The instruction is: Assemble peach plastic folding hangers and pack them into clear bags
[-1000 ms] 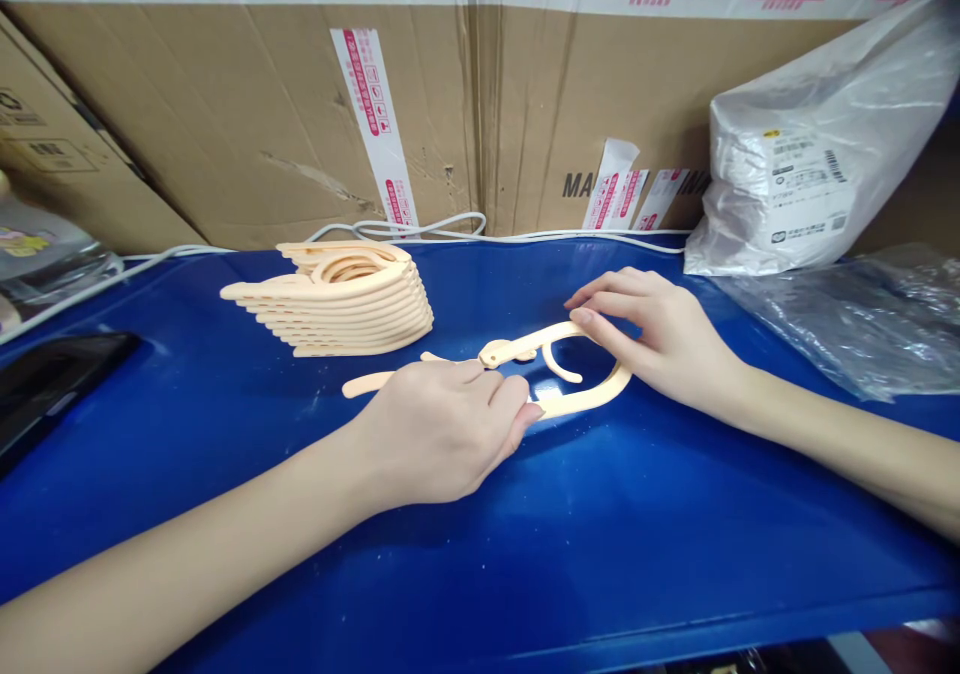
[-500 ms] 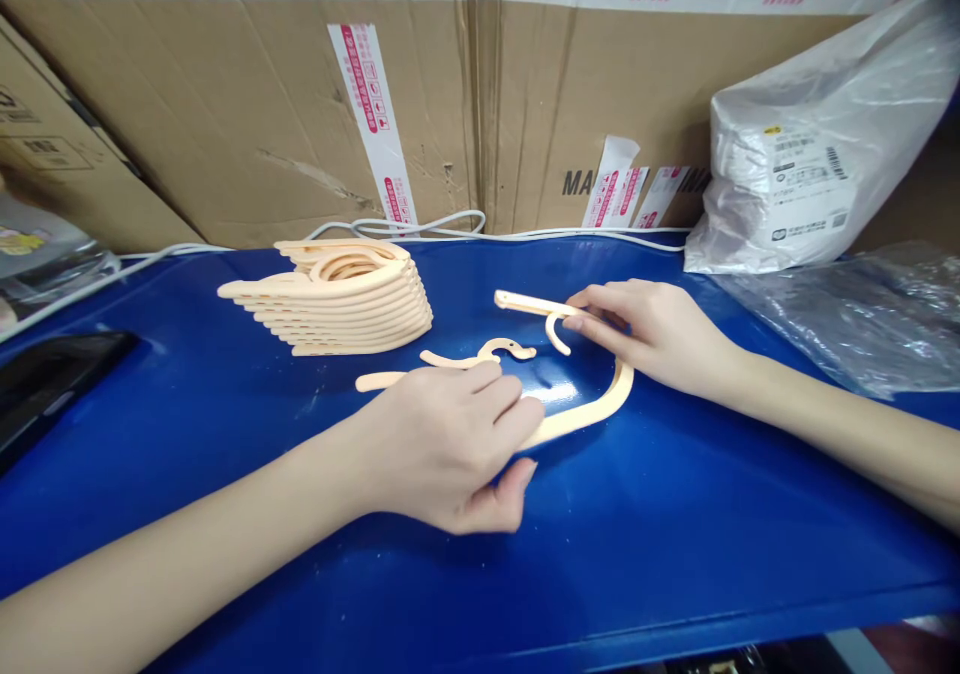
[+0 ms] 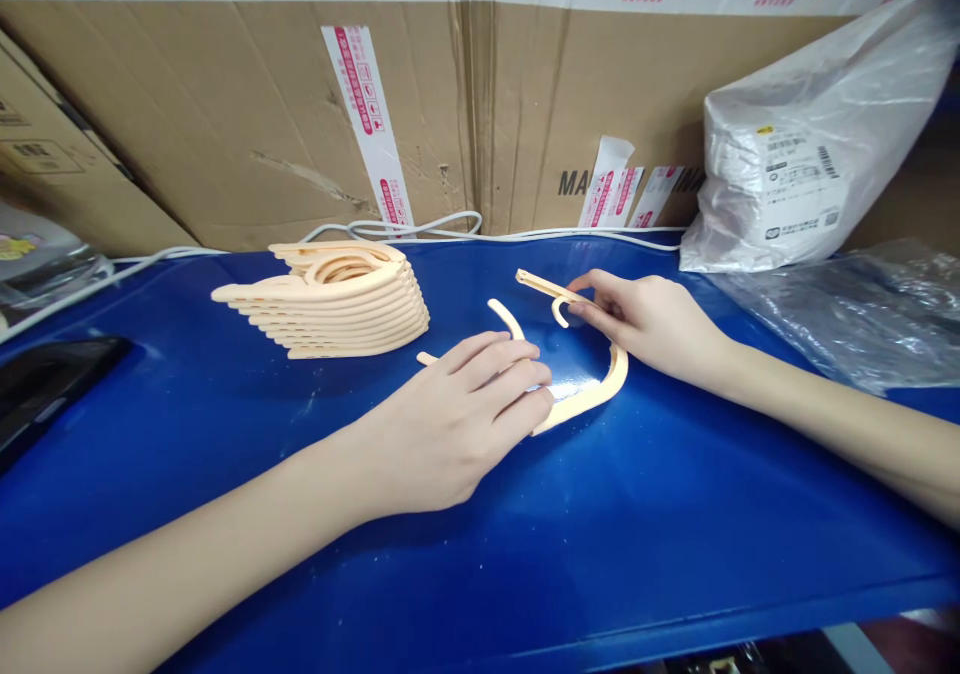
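My left hand [image 3: 465, 414] is closed, its bent fingers around a cream plastic hanger hook [image 3: 505, 317] whose curved end stands up beyond the knuckles; the rest of it is hidden. A small cream tip shows past the back of this hand. My right hand [image 3: 645, 319] pinches a cream plastic hanger [image 3: 546, 285] by one arm, lifted and pointing left, with a small curved notch hook below it. The hanger's other curved arm [image 3: 592, 397] reaches from under the right hand towards the left fingers. Left of both hands sits a neat stack of cream folding hangers [image 3: 345, 304].
Cardboard boxes [image 3: 247, 114] stand along the back of the blue table [image 3: 525, 564]. A white cable [image 3: 540, 236] runs at their foot. A white plastic bag [image 3: 780, 174] and clear wrap [image 3: 840, 314] lie at right, a black device [image 3: 60, 384] at left.
My left hand has closed around the hook, which lay flat on the table and now stands tilted up. My right hand has angled the hanger's free end upward and slightly right.
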A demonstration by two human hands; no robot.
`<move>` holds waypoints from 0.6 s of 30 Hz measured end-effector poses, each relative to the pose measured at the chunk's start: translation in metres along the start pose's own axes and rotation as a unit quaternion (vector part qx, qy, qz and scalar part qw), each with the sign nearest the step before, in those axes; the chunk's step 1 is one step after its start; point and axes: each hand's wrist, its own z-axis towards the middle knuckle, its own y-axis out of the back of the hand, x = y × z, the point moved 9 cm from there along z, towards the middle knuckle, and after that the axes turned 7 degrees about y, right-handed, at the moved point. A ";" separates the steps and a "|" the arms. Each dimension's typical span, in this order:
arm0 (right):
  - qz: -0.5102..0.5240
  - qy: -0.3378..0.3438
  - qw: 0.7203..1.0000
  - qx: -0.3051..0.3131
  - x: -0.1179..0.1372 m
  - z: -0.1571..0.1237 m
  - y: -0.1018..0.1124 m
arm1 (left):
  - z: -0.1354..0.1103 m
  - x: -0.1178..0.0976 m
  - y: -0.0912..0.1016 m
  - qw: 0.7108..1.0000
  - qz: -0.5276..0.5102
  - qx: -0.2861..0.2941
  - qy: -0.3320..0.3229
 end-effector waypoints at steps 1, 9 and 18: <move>0.001 -0.004 1.000 0.003 -0.001 0.000 -0.001 | 0.000 0.001 0.000 1.000 0.007 -0.006 0.004; -0.014 -0.036 0.999 -0.004 -0.011 0.000 0.000 | -0.004 0.022 -0.018 0.992 -0.005 0.074 0.105; -0.027 -0.061 0.998 -0.021 -0.011 -0.001 0.003 | -0.005 0.019 -0.008 0.991 -0.061 0.019 0.115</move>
